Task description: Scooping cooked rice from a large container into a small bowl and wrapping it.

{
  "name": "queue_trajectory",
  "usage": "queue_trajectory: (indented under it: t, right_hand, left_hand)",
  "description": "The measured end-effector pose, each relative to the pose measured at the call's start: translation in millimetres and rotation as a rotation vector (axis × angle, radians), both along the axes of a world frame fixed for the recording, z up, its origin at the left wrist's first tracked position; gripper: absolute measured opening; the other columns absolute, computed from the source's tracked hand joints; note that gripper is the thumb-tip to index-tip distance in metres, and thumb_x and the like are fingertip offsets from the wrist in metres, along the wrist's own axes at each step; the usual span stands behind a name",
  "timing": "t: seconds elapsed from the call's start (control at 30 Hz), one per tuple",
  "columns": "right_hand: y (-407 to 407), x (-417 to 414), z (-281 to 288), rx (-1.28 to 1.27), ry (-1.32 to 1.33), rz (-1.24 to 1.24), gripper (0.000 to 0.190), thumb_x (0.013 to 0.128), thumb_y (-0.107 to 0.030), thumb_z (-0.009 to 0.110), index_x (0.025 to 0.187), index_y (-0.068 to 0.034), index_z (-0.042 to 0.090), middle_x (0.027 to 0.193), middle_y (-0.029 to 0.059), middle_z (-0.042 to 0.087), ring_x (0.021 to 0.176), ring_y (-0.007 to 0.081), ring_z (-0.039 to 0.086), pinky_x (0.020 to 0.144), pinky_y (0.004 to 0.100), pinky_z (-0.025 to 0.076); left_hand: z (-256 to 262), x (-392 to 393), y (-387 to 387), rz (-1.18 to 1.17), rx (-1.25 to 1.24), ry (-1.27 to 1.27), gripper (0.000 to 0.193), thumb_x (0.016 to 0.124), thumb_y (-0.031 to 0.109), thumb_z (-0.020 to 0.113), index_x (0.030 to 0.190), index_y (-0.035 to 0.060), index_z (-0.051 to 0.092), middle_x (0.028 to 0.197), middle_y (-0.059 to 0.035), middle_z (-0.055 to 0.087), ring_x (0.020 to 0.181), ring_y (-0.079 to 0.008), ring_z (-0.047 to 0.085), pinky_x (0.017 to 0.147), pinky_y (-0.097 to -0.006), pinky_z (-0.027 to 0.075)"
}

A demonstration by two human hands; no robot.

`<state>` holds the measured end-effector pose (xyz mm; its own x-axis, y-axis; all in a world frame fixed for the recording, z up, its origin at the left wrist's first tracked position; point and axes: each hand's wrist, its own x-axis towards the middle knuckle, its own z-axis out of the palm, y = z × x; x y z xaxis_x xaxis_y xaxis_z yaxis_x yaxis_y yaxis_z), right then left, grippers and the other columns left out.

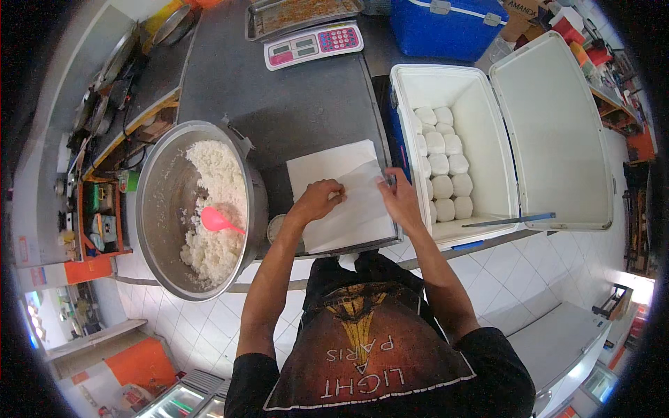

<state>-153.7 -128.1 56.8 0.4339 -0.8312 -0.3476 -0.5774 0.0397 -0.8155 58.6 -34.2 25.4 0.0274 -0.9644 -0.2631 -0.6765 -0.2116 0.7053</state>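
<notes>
Sheets of white paper [345,219] lie on the dark tabletop in front of me, slightly askew. My left hand [320,201] rests on the middle of the paper with its fingers curled; whether it pinches a sheet is hidden. At the paper's right edge is my right hand [401,201], its thumb and forefinger apart. A large metal pot [157,230], tilted towards me on the left, holds cooked white rice [217,167]. A pink plastic rice scoop [215,219] is stuck in that rice. Beside my left forearm stands a small round container [276,229], partly covered.
To the right, an open cooler box [486,130] holds several rounded white packets [439,164] in rows; its lid [559,141] hangs outward. A digital scale [313,46], a metal tray [303,15] and a blue cooler [447,31] stand at the back. Pans [172,25] line the left.
</notes>
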Motion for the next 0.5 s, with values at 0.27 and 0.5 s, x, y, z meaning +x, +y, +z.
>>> queue_trajectory:
  t: [0.27, 0.5]
  right_hand:
    - [-24, 37, -39, -0.818, 0.005, 0.616, 0.032, 0.085, -0.004, 0.057, 0.116, -0.004, 0.054, 0.097, 0.0187, 0.061, 0.097, 0.0352, 0.060, 0.086, 0.0451, 0.046]
    - [-36, 48, -49, -0.550, 0.048, 0.631, 0.017, 0.084, 0.004, 0.047, 0.097, -0.005, 0.055, 0.092, 0.0182, 0.058, 0.088, 0.0384, 0.060, 0.075, 0.0487, 0.048]
  left_hand:
    - [5, 4, -25, -0.010, 0.020, -0.098, 0.019, 0.088, 0.018, 0.063, 0.096, 0.0012, 0.066, 0.093, -0.0171, 0.070, 0.086, -0.0372, 0.065, 0.078, -0.0450, 0.048]
    - [-1, 18, -2, 0.211, 0.012, 0.004, 0.023, 0.082, 0.001, 0.063, 0.104, 0.0043, 0.059, 0.086, -0.0190, 0.067, 0.086, -0.0373, 0.065, 0.076, -0.0456, 0.048]
